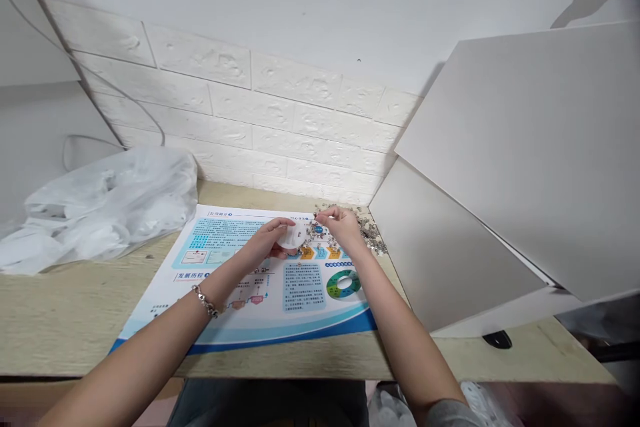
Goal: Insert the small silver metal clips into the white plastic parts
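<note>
My left hand [270, 239] grips a round white plastic piece [294, 236] by its left side, tilted above the printed sheet. A small dark spot shows on the face of that piece. To the right of it, my right hand [341, 225] is closed in a pinch; whatever sits between its fingertips is too small to make out. Beneath and behind the right hand lies a scattered heap of small shiny metal parts [371, 235], some strewn over the sheet's upper right corner. A chain bracelet [204, 300] circles my left wrist.
The blue-and-white printed sheet [240, 327] covers the middle of the wooden table [60, 327]. On the left lies a translucent plastic bag [125, 193] with white items inside. Grey-white panels [520, 147] lean on the right. A white brick-pattern wall [280, 127] stands behind.
</note>
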`<state>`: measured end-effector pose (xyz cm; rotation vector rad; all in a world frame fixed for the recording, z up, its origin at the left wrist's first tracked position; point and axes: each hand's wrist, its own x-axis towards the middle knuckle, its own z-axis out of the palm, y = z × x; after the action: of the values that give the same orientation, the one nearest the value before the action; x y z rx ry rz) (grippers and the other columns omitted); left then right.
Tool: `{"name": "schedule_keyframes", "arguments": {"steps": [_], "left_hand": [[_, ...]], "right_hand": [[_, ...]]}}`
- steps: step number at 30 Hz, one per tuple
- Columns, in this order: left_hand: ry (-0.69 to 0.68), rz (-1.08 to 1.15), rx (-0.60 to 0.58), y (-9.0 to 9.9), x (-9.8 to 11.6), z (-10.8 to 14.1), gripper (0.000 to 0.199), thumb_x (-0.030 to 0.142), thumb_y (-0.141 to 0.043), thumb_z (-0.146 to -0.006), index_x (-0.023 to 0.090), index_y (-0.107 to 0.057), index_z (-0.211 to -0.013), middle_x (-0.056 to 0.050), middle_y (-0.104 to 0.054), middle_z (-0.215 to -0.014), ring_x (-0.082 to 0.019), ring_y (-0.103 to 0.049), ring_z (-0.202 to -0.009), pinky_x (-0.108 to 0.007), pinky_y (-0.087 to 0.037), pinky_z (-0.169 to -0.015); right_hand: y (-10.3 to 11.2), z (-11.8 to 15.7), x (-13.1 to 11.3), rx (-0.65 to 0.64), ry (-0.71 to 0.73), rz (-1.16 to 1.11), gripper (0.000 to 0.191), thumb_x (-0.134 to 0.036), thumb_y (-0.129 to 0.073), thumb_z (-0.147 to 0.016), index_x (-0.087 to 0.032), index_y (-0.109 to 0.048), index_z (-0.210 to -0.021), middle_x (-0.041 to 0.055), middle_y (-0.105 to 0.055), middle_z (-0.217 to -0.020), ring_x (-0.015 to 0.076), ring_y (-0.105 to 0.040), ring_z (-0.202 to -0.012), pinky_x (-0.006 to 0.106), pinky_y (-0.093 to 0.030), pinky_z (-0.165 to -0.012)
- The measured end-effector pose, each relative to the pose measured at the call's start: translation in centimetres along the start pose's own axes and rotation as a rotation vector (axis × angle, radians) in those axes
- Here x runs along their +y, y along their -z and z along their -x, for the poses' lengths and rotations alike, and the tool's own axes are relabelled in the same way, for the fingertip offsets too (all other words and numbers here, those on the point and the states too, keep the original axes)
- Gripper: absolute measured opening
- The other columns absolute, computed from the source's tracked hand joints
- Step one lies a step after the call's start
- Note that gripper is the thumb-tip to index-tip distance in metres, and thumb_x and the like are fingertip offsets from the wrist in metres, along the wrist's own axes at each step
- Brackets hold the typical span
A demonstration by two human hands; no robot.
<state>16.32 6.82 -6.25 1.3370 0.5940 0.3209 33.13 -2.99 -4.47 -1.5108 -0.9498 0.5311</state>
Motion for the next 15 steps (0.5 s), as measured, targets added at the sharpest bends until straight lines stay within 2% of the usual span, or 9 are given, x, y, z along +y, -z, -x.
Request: {"name": "schedule_keyframes", "arguments": {"steps": [4,6,8,11,15], "left_hand": [[-0.083,-0.032,-0.055,-0.4,0.0,0.3,0.027,0.037,-0.050,-0.079,0.020,-0.056,-0.099,-0.002,-0.058,-0.080,-0.010,-0.058,-0.057,-0.017,-0.045,-0.046],[-0.118,-0.051,-0.069,-0.6,0.2,0.6,0.030,0.041,-0.051,-0.078,0.018,-0.059,-0.095,-0.001,-0.056,-0.076,-0.008,-0.054,-0.055,-0.018,-0.045,-0.046],[-0.138,-0.088,-0.070,-0.8,0.5,0.8,0.033,0.045,-0.052,-0.076,0.016,-0.060,-0.091,-0.002,-0.055,-0.074,-0.009,-0.052,-0.057,-0.019,-0.046,-0.046],[-0.162,-0.162,-0.031,-0.9,0.6,0.9,0.034,0.047,-0.053,-0.075,0.016,-0.062,-0.087,-0.002,-0.054,-0.072,-0.011,-0.052,-0.061,-0.019,-0.046,-0.046],[-0.208,-0.228,0.055,-0.9,0.5,0.7,0.029,0.043,-0.052,-0.076,0.018,-0.064,-0.085,-0.002,-0.054,-0.071,-0.012,-0.052,-0.063,-0.018,-0.046,-0.044]], "right_hand": [[-2.1,1.3,0.0,-0.056,0.027,0.064,0.024,-0.037,-0.069,-0.060,-0.018,-0.065,-0.073,0.0010,-0.063,-0.068,0.0100,-0.048,-0.051,0.023,-0.037,-0.048],[-2.6,1.8,0.0,-0.045,0.121,0.174,0.022,-0.036,-0.068,-0.064,-0.020,-0.066,-0.079,0.0006,-0.063,-0.072,0.0095,-0.047,-0.050,0.023,-0.037,-0.048],[-2.8,2.2,0.0,-0.052,0.266,0.291,0.017,-0.032,-0.065,-0.068,-0.021,-0.067,-0.082,0.0010,-0.064,-0.077,0.0109,-0.051,-0.057,0.024,-0.040,-0.053],[-2.9,2.5,-0.2,-0.110,0.434,0.427,0.013,-0.027,-0.059,-0.075,-0.023,-0.067,-0.084,0.0023,-0.064,-0.083,0.0137,-0.057,-0.075,0.025,-0.043,-0.065],[-2.8,2.6,-0.3,-0.113,0.430,0.460,0.017,-0.031,-0.059,-0.076,-0.023,-0.067,-0.088,0.0029,-0.065,-0.085,0.0143,-0.057,-0.077,0.025,-0.044,-0.066]]}}
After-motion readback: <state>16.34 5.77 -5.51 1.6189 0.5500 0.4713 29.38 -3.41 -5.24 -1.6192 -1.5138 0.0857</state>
